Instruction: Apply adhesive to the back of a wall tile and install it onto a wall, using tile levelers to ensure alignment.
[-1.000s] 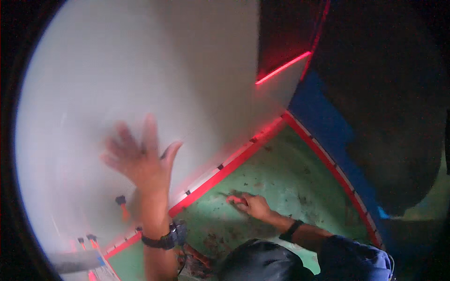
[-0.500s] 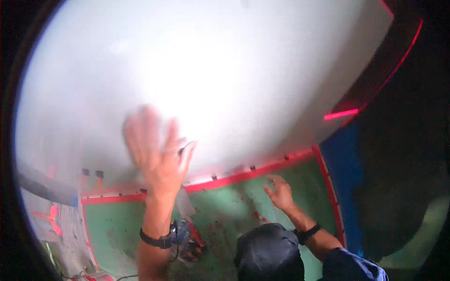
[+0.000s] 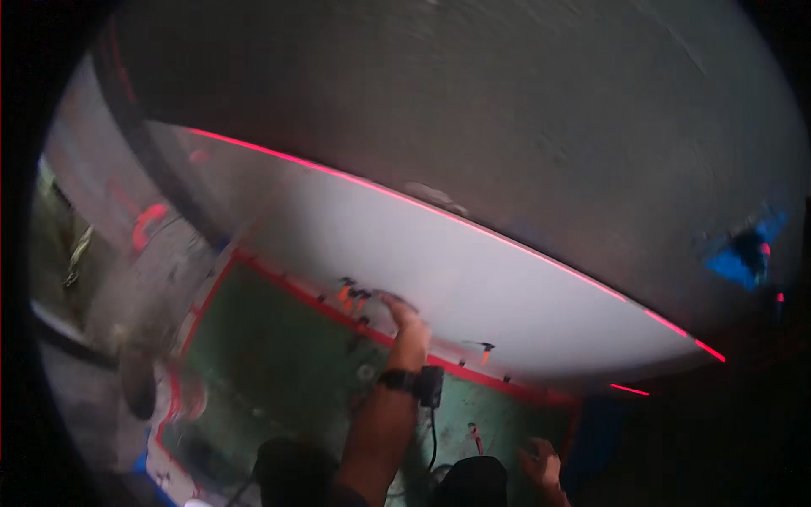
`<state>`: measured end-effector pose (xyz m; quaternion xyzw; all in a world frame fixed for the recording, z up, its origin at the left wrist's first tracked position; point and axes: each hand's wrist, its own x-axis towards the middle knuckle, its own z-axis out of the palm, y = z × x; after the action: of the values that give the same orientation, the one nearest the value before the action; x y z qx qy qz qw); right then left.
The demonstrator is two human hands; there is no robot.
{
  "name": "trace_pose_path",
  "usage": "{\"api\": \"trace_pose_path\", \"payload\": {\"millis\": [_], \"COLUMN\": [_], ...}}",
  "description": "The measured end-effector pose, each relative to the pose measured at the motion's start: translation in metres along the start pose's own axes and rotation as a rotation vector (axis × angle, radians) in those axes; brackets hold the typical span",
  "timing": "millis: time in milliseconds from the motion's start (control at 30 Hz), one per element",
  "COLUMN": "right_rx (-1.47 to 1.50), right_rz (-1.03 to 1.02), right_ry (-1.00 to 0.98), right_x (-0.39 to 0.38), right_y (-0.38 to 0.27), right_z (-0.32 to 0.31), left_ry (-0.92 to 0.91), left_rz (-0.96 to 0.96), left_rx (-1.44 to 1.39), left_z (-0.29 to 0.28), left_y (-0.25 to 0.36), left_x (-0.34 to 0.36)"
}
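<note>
Head view: beyond the left end of the white panel (image 3: 473, 279) is a red curved shape (image 3: 150, 226). Orange-and-black tools (image 3: 345, 294) stand at the panel's lower edge. Just right of these, the left hand (image 3: 400, 313) is at the panel's lower part; whether its fingers are wide or narrow I cannot tell. Below the panel, a red tool (image 3: 476, 438) lies on the green floor (image 3: 452, 411). A single orange-handled tool (image 3: 487, 352) is at the panel's lower edge. Below the panel's right part, the right hand (image 3: 542, 463) has parted fingers, nothing visible in it.
</note>
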<state>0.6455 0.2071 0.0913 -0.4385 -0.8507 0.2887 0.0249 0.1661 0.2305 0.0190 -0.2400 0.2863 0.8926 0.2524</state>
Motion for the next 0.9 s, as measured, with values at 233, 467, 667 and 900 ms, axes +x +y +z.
{"api": "trace_pose_path", "payload": {"millis": [233, 467, 667, 900], "right_rx": [0.292, 0.192, 0.201, 0.266], "right_rz": [0.379, 0.408, 0.432, 0.573], "right_ry": [-0.334, -0.338, -0.421, -0.549], "right_x": [-0.109, -0.127, -0.119, -0.136], "right_y": [0.006, -0.080, -0.160, -0.185], "right_z": [-0.050, -0.092, -0.105, -0.069], "left_ry": [0.069, -0.019, -0.091, 0.033], "left_rz": [0.069, 0.654, 0.689, -0.143], "left_rx": [0.175, 0.614, 0.660, 0.178], "left_z": [0.047, 0.143, 0.130, 0.051], "left_y": [0.050, 0.143, 0.136, 0.064], "left_x": [-0.041, -0.102, -0.110, -0.066]}}
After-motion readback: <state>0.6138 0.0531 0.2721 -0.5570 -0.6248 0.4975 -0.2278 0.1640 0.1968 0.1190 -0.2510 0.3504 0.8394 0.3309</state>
